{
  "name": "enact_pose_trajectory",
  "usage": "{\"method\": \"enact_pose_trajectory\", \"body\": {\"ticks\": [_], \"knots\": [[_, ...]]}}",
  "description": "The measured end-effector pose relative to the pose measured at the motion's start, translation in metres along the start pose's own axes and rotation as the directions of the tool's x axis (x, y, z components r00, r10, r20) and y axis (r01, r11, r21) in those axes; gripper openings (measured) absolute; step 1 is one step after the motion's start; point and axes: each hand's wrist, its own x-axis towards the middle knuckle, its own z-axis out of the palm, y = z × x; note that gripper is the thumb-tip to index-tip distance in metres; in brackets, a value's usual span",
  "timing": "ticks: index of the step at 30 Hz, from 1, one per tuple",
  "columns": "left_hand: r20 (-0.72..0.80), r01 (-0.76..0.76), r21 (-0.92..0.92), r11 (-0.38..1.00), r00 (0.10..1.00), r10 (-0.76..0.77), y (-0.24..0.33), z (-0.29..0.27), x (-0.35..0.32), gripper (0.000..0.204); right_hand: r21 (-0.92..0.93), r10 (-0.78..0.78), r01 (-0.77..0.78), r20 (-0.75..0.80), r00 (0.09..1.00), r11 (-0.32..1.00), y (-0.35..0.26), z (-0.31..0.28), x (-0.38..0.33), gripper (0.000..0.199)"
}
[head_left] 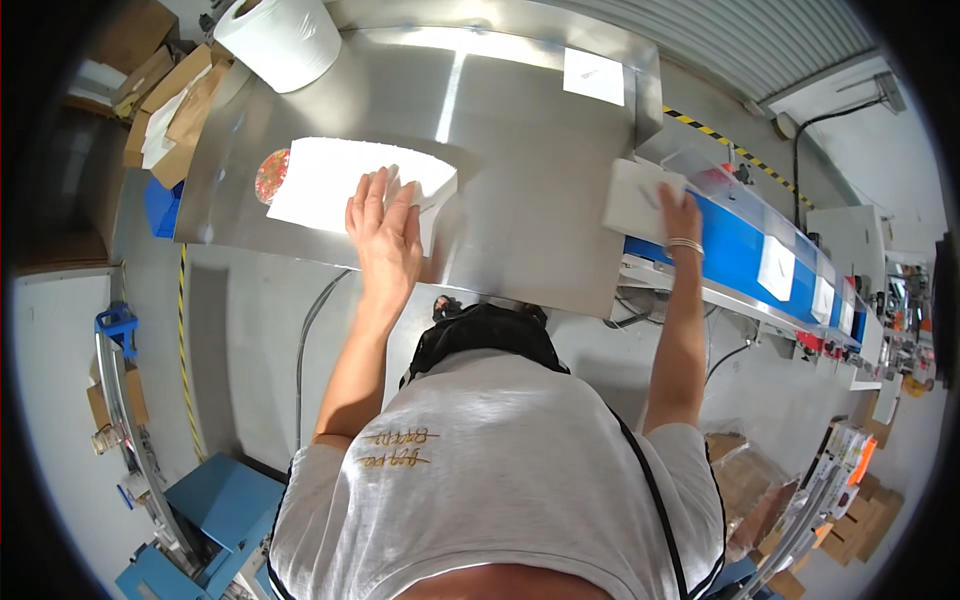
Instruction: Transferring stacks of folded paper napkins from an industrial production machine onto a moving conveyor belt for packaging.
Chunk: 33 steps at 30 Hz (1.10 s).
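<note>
My left hand [385,240] lies with outstretched fingers on the near right part of a long row of white flat packets [325,185], packed close together on the steel table [520,190]. At the table's right edge, my right hand [681,218] grips a white flat packet [630,196] by its right side, slightly blurred. This packet is partly over the table and partly over the near end of a blue conveyor belt [725,235]. Further along the belt lie several similar packets [776,268]. Another white packet [594,77] rests alone at the table's far right corner.
A big white roll [285,50] stands at the table's far left corner. Beside the row's left end is a round red-patterned item [271,176]. Cardboard boxes [185,110] and a blue bin [162,208] sit left of the table. A clear guard [720,180] runs along the belt.
</note>
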Motion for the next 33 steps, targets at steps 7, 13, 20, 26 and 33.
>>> {"method": "enact_pose_trajectory", "body": {"ticks": [7,13,20,26,33], "knots": [[0.021,0.023,-0.027,0.999,1.000,-0.022,0.007,-0.003,0.003,0.029,-0.066,-0.526,0.522,-0.127,0.841,0.851,-0.043,0.010,-0.025,0.057],[0.129,-0.074,-0.033,0.997,0.989,0.078,0.002,-0.010,0.007,0.030,0.490,-0.860,0.707,0.299,0.413,0.510,-0.189,0.082,-0.100,0.052],[0.080,0.030,0.039,0.999,0.996,-0.034,-0.012,-0.014,0.008,0.039,0.482,-0.557,0.411,0.209,0.804,0.774,-0.114,0.088,-0.069,0.037],[0.030,-0.011,-0.041,0.999,0.999,0.012,-0.014,-0.008,0.008,0.029,-0.151,-0.295,0.261,-0.281,0.913,0.953,0.085,0.032,0.033,0.048],[0.062,0.016,-0.024,1.000,0.998,-0.015,-0.013,-0.014,0.008,0.028,-0.057,-0.583,0.580,-0.081,0.808,0.812,-0.067,0.032,-0.039,0.057]]}}
